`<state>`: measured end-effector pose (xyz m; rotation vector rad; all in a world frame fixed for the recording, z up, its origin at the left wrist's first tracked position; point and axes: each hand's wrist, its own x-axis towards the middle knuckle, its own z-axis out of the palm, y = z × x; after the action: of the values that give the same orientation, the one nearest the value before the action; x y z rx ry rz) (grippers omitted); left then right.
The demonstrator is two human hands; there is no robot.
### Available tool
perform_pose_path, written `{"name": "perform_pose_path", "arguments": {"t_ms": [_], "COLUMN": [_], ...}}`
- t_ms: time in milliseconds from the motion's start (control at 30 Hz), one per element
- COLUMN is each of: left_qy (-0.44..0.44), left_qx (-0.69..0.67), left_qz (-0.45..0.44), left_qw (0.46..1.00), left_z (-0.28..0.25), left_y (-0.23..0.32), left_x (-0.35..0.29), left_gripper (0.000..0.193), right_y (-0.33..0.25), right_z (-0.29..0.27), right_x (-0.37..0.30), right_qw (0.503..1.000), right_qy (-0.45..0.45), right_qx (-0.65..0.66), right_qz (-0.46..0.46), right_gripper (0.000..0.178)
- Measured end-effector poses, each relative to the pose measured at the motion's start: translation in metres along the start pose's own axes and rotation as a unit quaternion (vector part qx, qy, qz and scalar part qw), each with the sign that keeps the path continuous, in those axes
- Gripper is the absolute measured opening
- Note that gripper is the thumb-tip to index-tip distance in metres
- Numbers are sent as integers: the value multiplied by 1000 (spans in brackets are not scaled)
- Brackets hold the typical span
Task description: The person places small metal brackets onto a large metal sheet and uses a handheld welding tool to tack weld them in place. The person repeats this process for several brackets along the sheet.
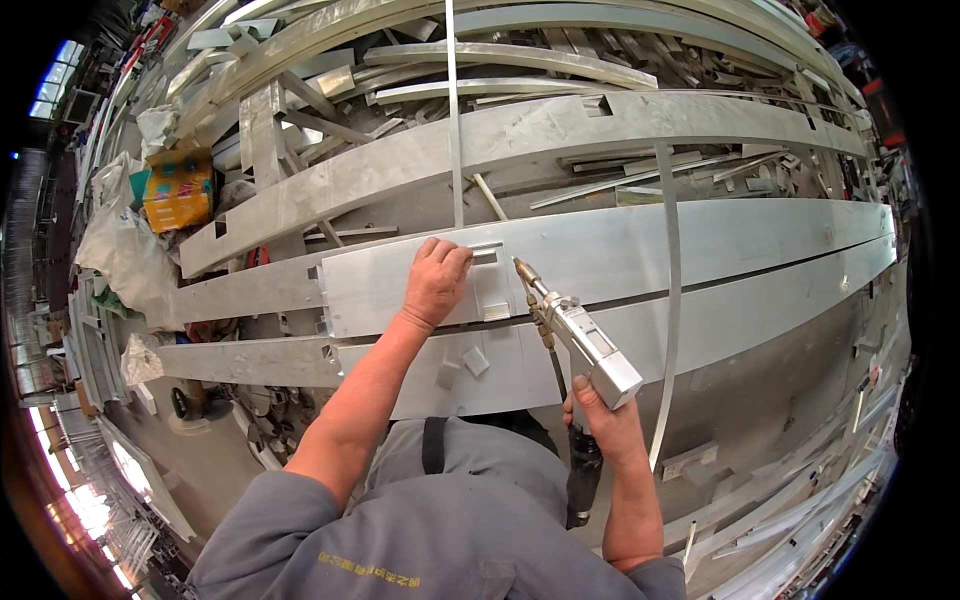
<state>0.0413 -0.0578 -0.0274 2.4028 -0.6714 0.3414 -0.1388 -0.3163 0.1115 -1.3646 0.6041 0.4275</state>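
Observation:
My left hand [438, 280] is closed, its fingertips at the left end of a small metal strip [486, 254] that lies on the far silvery panel [620, 250]. My right hand [607, 425] is wrapped around the grip of a handheld welding gun [595, 350], which has a boxy silver body and a brass-coloured nozzle. The nozzle tip points up and left, a little to the right of the strip; whether it touches the panel I cannot tell. Below the strip sits another small bright metal piece [496, 312]. Two small square metal plates [475, 360] rest on the near panel [540, 370].
A dark hose [555, 372] hangs beneath the gun. Two narrow metal bars [669, 270] cross the view from far to near. Beyond the panels lie long metal beams [520, 125] and offcuts. White plastic sheeting [125, 240] and an orange bag [180, 192] are at the left.

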Motion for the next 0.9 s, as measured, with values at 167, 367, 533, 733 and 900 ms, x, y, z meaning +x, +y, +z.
{"name": "perform_pose_path", "arguments": {"t_ms": [167, 367, 533, 733, 900], "left_qy": [-25, -39, -62, -77, -73], "left_qx": [9, 18, 25, 19, 5], "left_qz": [21, 22, 10, 6, -2], "left_qw": [999, 999, 998, 997, 997], "left_z": [10, 9, 10, 9, 7], "left_y": [-6, -5, -9, -9, -8], "left_x": [8, 11, 11, 11, 11], "left_gripper": [20, 19, 20, 22, 20], "right_y": [1, 3, 4, 5, 4], "right_z": [5, 7, 9, 10, 12], "right_x": [11, 18, 25, 29, 31], "right_qw": [1000, 999, 998, 998, 997], "right_qy": [0, -1, 12, 10, 11], "right_qx": [-15, -33, -34, -43, -47], "right_qz": [9, 30, 53, 52, 59], "right_gripper": [36, 36, 36, 38, 42]}}
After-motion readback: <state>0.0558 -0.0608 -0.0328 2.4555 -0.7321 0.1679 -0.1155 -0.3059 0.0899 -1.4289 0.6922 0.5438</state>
